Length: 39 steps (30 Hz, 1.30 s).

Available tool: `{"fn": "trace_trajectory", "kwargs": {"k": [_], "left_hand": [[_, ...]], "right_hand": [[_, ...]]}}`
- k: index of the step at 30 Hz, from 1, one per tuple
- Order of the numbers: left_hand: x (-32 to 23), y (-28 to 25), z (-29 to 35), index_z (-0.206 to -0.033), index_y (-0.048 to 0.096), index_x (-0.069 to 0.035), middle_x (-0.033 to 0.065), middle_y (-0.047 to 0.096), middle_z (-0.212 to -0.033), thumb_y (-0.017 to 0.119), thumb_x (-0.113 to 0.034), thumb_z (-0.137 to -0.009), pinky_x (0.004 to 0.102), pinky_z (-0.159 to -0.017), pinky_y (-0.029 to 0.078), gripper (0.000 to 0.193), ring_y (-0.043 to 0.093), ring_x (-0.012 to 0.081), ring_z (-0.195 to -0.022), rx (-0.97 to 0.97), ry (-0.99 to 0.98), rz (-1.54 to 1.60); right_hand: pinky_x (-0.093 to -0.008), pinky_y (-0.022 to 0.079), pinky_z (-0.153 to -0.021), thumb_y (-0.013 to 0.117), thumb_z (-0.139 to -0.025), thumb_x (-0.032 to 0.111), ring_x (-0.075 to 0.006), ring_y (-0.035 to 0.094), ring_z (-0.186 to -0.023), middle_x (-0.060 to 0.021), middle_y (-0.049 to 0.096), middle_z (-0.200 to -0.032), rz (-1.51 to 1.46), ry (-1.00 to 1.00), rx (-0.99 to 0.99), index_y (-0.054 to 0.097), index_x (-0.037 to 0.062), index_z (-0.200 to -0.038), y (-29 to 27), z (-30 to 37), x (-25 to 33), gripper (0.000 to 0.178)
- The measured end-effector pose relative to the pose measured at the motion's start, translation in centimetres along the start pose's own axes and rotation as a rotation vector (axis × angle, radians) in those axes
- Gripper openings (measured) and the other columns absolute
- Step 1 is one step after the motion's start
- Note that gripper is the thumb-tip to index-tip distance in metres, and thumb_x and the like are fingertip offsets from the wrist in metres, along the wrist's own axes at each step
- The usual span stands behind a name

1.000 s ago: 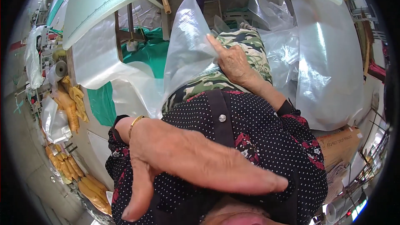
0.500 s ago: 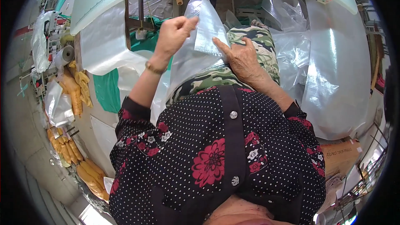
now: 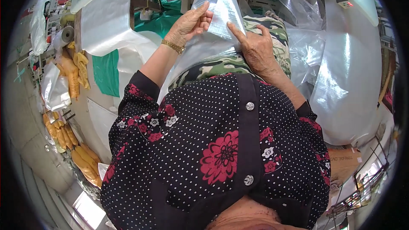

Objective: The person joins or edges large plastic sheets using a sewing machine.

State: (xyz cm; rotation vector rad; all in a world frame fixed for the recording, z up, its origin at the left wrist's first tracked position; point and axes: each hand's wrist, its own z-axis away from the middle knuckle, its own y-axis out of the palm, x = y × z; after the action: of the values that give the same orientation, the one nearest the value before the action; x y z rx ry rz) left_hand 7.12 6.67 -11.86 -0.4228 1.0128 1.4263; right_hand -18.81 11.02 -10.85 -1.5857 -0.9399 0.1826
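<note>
Your lap [image 3: 238, 61], in camouflage cloth, carries the clear plastic bag [image 3: 221, 8], which lies across it. Beside you, the grey floor [image 3: 25, 115] bears yellow bundles [image 3: 70, 70], a green sheet [image 3: 105, 70] and white plastic sheeting [image 3: 106, 21].

Both hands met on the clear plastic bag [image 3: 221, 8]: left hand [image 3: 187, 23] pinched its edge, right hand [image 3: 255, 49] pressed it flat.
</note>
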Motion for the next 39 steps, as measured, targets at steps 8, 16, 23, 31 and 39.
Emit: {"fn": "trace_trajectory", "kwargs": {"k": [8,16,23,31,39], "left_hand": [[0.3,2.6,-0.7,-0.092,0.07,-0.003,-0.0017,0.067,-0.076,0.074,-0.026,-0.085,0.0131,-0.039,0.033,0.025,0.05,0.0,-0.05,0.005,0.021,-0.054],[1.2,3.4,-1.2,-0.083,0.071,-0.004,-0.0052,0.062,-0.066,0.08,-0.026,-0.079,0.0148,-0.04,0.032,0.024,0.045,-0.0003,-0.047,-0.022,-0.003,-0.086],[1.0,6.3,-0.8,-0.095,0.069,-0.004,-0.0017,0.068,-0.078,0.079,-0.02,-0.08,0.0152,-0.045,0.034,0.024,0.05,-0.001,-0.055,-0.02,0.134,0.108],[-1.3,7.8,1.0,-0.078,0.069,-0.009,-0.006,0.058,-0.065,0.066,-0.039,-0.091,0.0198,-0.041,0.034,0.033,0.048,0.0014,-0.052,-0.087,0.169,-0.067],[-2.9,0.8,2.1,-0.077,0.057,-0.013,-0.0056,0.05,-0.056,0.063,-0.038,-0.093,0.022,-0.036,0.035,0.031,0.045,0.0075,-0.042,-0.399,0.598,0.315]], "right_hand": [[-0.0419,0.043,-0.095,0.063,-0.08,0.006,-0.0201,0.065,-0.072,-0.0047,0.065,-0.076,0.007,-0.014,0.058,0.04,0.0139,-0.145,-0.2,0.0,0.1,0.069],[-0.0448,0.044,-0.093,0.073,-0.078,0.031,-0.0311,0.064,-0.085,-0.0133,0.067,-0.091,-0.263,0.109,0.034,0.04,0.0092,-0.143,-0.7,-0.1,-0.4,0.076],[-0.0294,0.047,-0.076,0.066,-0.087,0.037,-0.016,0.058,-0.09,-0.0083,0.064,-0.089,-1.02,0.572,0.004,0.061,-0.0009,-0.117,-0.1,-1.8,-2.7,0.048],[-0.0257,0.043,-0.062,0.057,-0.096,0.035,-0.006,0.051,-0.067,0.0009,0.061,-0.071,-1.039,0.32,0.193,0.069,-0.0021,-0.094,-0.8,-5.6,-1.0,0.039],[-0.0243,0.047,-0.063,0.055,-0.099,0.023,-0.0101,0.06,-0.071,-0.0043,0.065,-0.081,-1.458,0.595,-0.32,0.064,0.0005,-0.093,0.0,-6.0,-4.3,0.025]]}}
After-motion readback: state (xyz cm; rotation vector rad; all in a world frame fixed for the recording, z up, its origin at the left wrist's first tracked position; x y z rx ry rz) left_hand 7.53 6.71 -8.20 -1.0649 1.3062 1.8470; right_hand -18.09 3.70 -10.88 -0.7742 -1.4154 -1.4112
